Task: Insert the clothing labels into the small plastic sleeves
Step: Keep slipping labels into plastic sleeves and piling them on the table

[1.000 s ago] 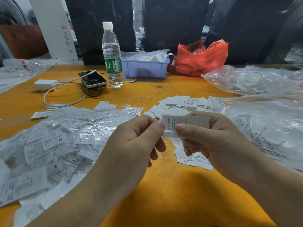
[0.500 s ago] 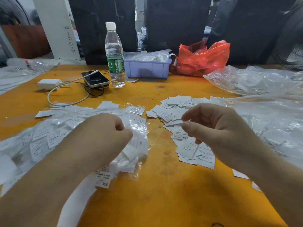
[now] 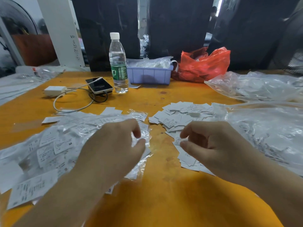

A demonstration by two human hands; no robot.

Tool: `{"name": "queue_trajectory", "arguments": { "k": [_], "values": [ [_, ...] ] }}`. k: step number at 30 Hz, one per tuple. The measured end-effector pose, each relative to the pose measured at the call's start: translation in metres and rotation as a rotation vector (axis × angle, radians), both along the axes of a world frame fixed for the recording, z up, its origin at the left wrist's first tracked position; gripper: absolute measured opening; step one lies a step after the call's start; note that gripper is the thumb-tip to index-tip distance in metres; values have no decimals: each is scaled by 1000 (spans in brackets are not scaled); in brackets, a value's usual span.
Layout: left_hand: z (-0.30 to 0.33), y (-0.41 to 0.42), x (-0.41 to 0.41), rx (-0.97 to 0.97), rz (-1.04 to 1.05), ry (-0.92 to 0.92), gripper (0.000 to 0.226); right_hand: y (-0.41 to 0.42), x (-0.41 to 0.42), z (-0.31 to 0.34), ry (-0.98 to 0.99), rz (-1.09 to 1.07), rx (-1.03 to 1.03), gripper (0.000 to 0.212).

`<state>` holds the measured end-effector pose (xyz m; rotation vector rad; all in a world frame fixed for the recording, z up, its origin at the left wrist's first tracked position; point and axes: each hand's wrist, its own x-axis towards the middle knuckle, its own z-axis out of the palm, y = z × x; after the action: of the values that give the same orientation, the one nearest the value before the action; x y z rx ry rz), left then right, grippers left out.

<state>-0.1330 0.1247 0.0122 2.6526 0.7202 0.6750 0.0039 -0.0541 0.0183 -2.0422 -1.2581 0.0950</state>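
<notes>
Loose labels (image 3: 178, 118) lay heaped under the right hand (image 3: 218, 149) — thumb and forefinger apart, nothing pinched. The left hand (image 3: 113, 151), fingers loosely parted, hovered over filled sleeves (image 3: 54, 145). Labels judged light and flimsy — best pinched at an edge.

Left hand (image 3: 113, 145) & right hand (image 3: 213, 145) bare, forearms bare too, no sleeves/gloves/rings seen

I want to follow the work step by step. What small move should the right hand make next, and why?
Probably the right hand should lower and pinch one loose white paper label from the pile beneath it: its thumb and forefinger hover apart and hold nothing, while the left hand is at the clear plastic sleeves.
</notes>
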Motion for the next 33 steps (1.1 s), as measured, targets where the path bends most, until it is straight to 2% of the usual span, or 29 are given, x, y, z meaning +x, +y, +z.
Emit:
{"name": "queue_trajectory", "arguments": {
  "k": [2, 4, 6, 8, 13, 16, 20, 24, 28, 31, 33],
  "values": [
    [-4, -10, 3, 0, -84, -29, 14, -1, 2, -3, -148, -16, -220, 15],
    [-7, -16, 5, -71, -170, -53, 18, 0, 1, -4, -211, 8, -305, 20],
    [-9, -22, 5, -180, -270, -51, 22, -1, -2, -1, -212, 38, -278, 24],
    [-12, -28, 7, -206, -368, -7, 27, -2, -5, 3, -225, 36, -250, 25],
    [-26, -45, 25, -78, -542, 174, 37, -3, 1, 6, -253, 41, -102, 11],
    [-33, -48, 27, -12, -606, 272, 41, -2, 0, 5, -288, 38, -81, 8],
    [-34, -46, 25, 37, -587, 289, 36, -2, 6, 8, -309, -2, -51, 8],
    [-33, -45, 27, 110, -527, 156, 28, -6, 23, 15, -340, -113, -64, 10],
    [-37, -47, 31, 74, -464, 103, 46, -9, 30, 11, -272, -156, -262, 16],
    [-38, -48, 31, 65, -456, 113, 48, -7, 22, 7, -242, -112, -454, 24],
    [-36, -50, 32, 41, -440, 103, 50, -6, 22, 7, -262, -105, -439, 25]
  ]
}}
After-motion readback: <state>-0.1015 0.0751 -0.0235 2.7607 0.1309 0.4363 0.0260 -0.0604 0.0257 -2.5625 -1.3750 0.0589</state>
